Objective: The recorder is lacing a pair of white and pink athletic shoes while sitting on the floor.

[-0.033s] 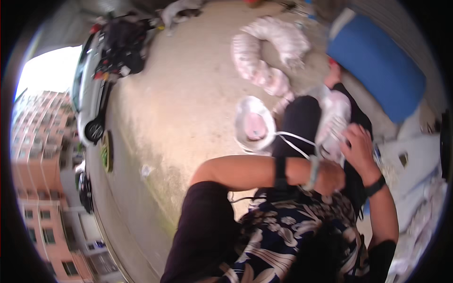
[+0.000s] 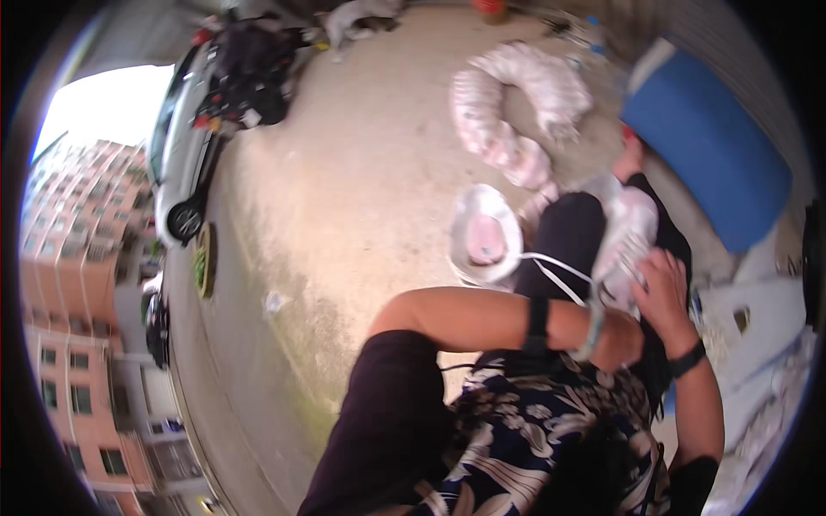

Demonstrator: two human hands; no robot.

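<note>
Between my knees lies a ribbed pink-and-white bundle (image 2: 631, 228) of thin, stacked layers. My right hand (image 2: 664, 291) rests at its near end, with bent fingers closed on it. Just left of that, my left hand (image 2: 618, 340) is curled into a rounded fist, a pale bangle at its wrist. Its fingertips are turned under, and whatever they hold is hidden. A white oval piece (image 2: 465, 225) with a pink inside lies beside my left knee. From it white straps (image 2: 555, 267) run across the thigh towards my hands.
A long, curved pink-and-white stack (image 2: 482, 112) lies on the concrete floor ahead. At the right stand a blue padded block (image 2: 710, 142) and pale sacks (image 2: 740, 322). A loaded black vehicle (image 2: 245, 77), a silver car (image 2: 176, 146) and a white animal (image 2: 353, 21) are further off.
The whole view has shifted a little, so things sit further right and slightly lower. Both hands keep about the same place at the bundle.
</note>
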